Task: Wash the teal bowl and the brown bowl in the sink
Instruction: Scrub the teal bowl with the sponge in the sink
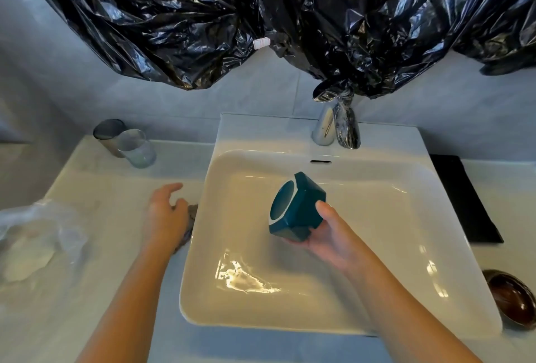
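My right hand (327,236) holds the teal bowl (295,207) over the middle of the white sink (452,217), tipped on its side with its base turned to the left. My left hand (166,214) rests on the counter at the sink's left rim, fingers curled onto a grey scrubbing pad (190,223) that is mostly hidden under the hand. The brown bowl (512,299) sits upright on the counter at the sink's right front corner. A chrome faucet (338,127) stands at the back of the sink; no water runs from it.
Two glass tumblers (124,142) stand at the back left of the counter. A crumpled clear plastic bag (37,241) lies at the far left. A black mat (467,197) lies right of the sink. Black plastic sheeting (261,14) hangs over the wall above.
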A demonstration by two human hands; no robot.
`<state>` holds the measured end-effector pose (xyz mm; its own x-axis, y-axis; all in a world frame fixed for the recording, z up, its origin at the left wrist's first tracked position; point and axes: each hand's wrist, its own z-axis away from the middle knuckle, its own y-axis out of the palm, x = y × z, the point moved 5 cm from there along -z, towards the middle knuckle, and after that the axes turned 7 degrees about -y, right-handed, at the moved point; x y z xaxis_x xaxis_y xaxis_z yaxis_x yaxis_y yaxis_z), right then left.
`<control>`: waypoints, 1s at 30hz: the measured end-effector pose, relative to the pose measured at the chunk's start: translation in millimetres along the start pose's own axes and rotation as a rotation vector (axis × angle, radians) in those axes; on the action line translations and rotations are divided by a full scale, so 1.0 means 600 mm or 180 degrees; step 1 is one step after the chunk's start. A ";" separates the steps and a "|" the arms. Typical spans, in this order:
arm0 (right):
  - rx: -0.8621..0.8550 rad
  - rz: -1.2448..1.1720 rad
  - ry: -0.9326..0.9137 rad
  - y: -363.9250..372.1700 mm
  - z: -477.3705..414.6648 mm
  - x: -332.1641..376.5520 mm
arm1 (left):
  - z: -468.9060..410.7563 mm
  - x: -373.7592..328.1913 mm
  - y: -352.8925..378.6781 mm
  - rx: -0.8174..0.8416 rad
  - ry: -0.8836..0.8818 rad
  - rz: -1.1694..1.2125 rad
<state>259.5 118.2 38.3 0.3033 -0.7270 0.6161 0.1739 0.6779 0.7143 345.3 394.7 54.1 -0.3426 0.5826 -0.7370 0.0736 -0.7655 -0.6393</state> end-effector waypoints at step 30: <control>-0.0939 0.2499 -0.0419 -0.238 0.216 0.373 | 0.341 -0.386 0.382 0.2790 -0.0512 0.1417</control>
<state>181.2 -155.4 117.3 0.3299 -0.0279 0.9436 0.2012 0.9787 -0.0414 249.8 28.4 123.0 -0.5794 0.1989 -0.7904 -0.4693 -0.8743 0.1240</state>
